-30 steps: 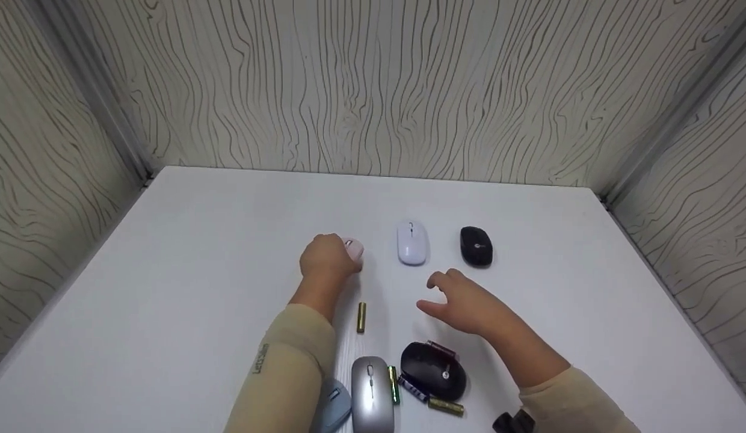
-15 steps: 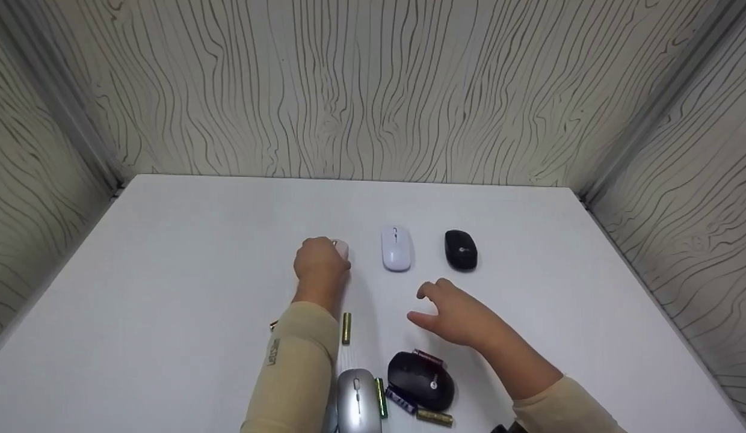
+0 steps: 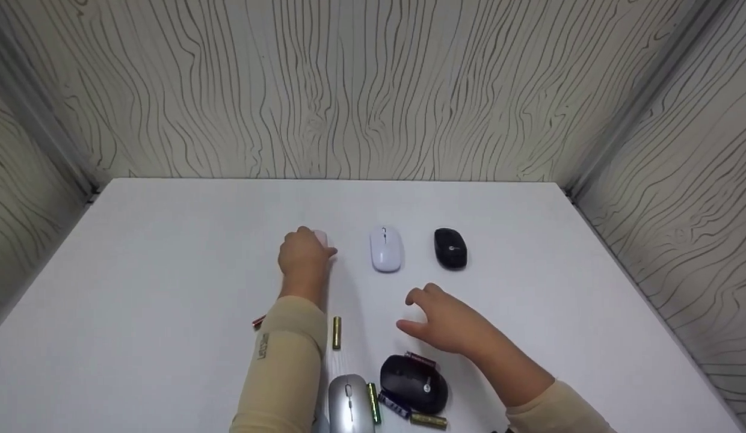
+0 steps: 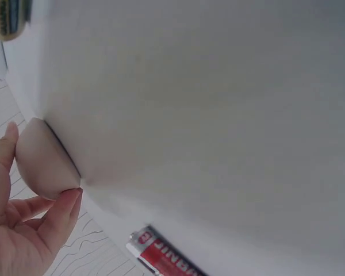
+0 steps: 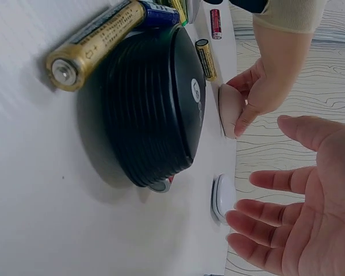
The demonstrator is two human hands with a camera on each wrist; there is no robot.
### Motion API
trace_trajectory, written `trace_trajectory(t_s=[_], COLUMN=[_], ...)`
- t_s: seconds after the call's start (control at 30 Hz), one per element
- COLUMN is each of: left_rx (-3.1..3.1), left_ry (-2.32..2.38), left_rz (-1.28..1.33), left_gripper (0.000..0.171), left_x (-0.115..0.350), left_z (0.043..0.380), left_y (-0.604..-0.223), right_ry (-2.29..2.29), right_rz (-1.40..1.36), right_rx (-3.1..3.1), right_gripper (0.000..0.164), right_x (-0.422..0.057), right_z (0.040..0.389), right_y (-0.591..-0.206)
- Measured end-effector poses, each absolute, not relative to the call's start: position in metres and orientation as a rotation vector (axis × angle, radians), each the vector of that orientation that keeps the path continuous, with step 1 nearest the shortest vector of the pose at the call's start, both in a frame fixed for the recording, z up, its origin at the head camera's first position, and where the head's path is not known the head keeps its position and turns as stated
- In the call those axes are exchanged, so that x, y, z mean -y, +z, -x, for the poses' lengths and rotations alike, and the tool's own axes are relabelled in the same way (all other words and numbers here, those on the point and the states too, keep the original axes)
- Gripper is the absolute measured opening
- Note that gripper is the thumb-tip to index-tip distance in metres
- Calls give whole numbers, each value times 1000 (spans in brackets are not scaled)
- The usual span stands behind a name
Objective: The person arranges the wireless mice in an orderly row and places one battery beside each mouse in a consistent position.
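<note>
In the head view my left hand holds a pale pink computer mouse at the left end of a row of mice, covering most of it. The left wrist view shows thumb and fingertips gripping the sides of the pink mouse, its base right at the white tabletop. A white mouse and a black mouse lie to its right. My right hand hovers with fingers spread and loosely bent, holding nothing, beyond a nearer black mouse.
Around the nearer black mouse lie a red battery, a blue battery and a gold battery. A green battery lies beside a silver mouse. Another gold battery and a red-and-silver battery flank my left forearm.
My left hand has shifted the pink mouse slightly left and farther away, in line with the other two. The head view has swung a little. My right hand keeps its pose.
</note>
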State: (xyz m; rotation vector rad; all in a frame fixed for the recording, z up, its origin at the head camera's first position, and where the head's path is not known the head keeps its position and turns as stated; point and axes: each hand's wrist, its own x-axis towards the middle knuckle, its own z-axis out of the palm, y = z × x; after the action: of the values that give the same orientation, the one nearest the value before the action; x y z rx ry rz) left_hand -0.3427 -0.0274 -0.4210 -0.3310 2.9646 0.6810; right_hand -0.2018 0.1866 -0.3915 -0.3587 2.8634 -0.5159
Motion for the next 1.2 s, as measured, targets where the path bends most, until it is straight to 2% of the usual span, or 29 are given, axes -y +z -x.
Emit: trace_trajectory(t_s=[0.33,0.77,1.2], left_rx=[-2928,-2951,-2951], left_ry=[701,686,568], left_rz=[394,393,253], left_gripper=[71,75,76], left_x=[53,56,67], left_z=[345,337,324], left_y=[-411,-413,-397], right_ry=[-480,-511,-516], right_rz=[459,435,426], right_rx=[-2868,-2847,-2845], right_gripper=[51,50,49], right_x=[-174,-169,-172], right_z=[195,190,185], right_y=[-387,-387,-386])
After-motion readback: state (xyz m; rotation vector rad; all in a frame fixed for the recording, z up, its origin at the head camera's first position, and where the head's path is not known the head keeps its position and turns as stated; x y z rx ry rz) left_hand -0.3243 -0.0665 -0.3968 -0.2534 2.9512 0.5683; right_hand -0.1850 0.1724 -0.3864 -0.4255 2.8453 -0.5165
